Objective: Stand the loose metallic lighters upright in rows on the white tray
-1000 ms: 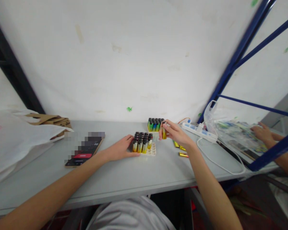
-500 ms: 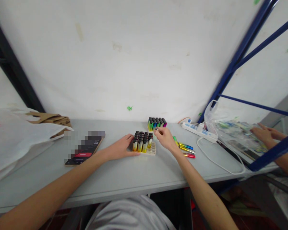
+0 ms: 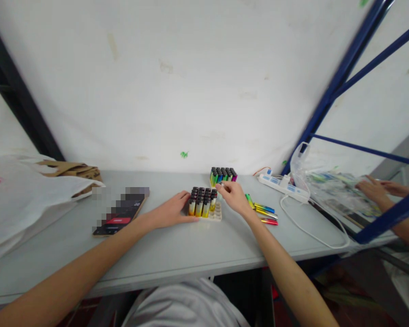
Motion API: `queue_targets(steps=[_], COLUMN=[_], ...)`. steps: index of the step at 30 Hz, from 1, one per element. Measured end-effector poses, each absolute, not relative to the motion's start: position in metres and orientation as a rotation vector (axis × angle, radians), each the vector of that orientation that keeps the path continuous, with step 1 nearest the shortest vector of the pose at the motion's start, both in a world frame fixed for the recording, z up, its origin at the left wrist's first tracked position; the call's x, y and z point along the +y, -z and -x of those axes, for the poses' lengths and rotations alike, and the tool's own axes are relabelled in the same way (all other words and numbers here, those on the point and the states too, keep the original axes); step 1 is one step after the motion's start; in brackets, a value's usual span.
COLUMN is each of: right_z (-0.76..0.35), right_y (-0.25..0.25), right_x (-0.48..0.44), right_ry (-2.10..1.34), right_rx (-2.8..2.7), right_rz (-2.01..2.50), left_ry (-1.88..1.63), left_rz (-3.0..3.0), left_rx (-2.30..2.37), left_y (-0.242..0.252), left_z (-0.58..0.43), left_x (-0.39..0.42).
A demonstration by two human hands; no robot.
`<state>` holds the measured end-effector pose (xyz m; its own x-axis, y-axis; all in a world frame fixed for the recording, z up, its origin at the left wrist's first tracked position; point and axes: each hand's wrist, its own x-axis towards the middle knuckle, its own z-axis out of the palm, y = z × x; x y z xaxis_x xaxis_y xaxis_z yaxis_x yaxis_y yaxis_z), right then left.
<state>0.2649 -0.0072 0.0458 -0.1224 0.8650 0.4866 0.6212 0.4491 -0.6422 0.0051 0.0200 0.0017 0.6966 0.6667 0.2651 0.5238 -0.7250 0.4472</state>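
Upright lighters [image 3: 198, 208] with yellow and silver bodies and black tops stand in rows in a pale tray [image 3: 215, 217]. Bare holes show along the tray's right side. My left hand [image 3: 172, 210] grips the tray at its left, thumb along the front edge and fingers behind. Just right of the tray, my right hand [image 3: 234, 196] is closed in a pinch; a small metallic and dark end shows at the fingertips, apparently a lighter, its body hidden. Beyond that hand, loose lighters [image 3: 265, 210] in green, blue, gold, silver and red lie flat.
A second tray of colourful lighters [image 3: 221, 176] stands near the wall. A power strip [image 3: 282, 185] with a white cable lies at right. A phone [image 3: 124, 213] and a white plastic bag [image 3: 30, 200] are at left. Another person's hands [image 3: 375, 188] work beyond the blue frame [image 3: 322, 102].
My right hand has shifted very slightly left, towards the tray, and the fingers have turned a little. My left hand and the tray have not moved.
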Motion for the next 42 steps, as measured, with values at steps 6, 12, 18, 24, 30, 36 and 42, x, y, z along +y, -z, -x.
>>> queue_targets(steps=[6,12,18,24,30,36,42], right_z=[-0.264,-0.266,-0.281,-0.294,-0.291,-0.286,-0.288], right_y=[-0.048,-0.046,-0.064,-0.092,-0.087,-0.083,-0.085], right_x=[-0.008,-0.006,-0.014,-0.032,-0.032,-0.029,-0.034], right_ry=[-0.309,-0.321,-0.506,-0.265,-0.566,-0.711,-0.521], right_rx=[-1.874,-1.894,-2.057,-2.347,-2.414,-2.478,-2.479], right_rz=[1.297,1.303,1.17,1.182,1.18,1.163,1.243], left_ry=[-0.606,-0.57,-0.593,-0.611,-0.612,-0.588,-0.585], left_rz=[-2.566,-2.565,-2.544,-2.546,-2.545,-2.528,-2.512], left_rx=[0.943,0.956,0.931,0.907,0.931,0.963,0.973], left_y=[-0.002,-0.002,-0.003,-0.002,-0.006,-0.01,-0.01], left_z=[-0.005,-0.005,-0.006,-0.005,-0.006,-0.008,-0.008], left_x=[0.019,0.02,0.019,0.02,0.018,0.015,0.014])
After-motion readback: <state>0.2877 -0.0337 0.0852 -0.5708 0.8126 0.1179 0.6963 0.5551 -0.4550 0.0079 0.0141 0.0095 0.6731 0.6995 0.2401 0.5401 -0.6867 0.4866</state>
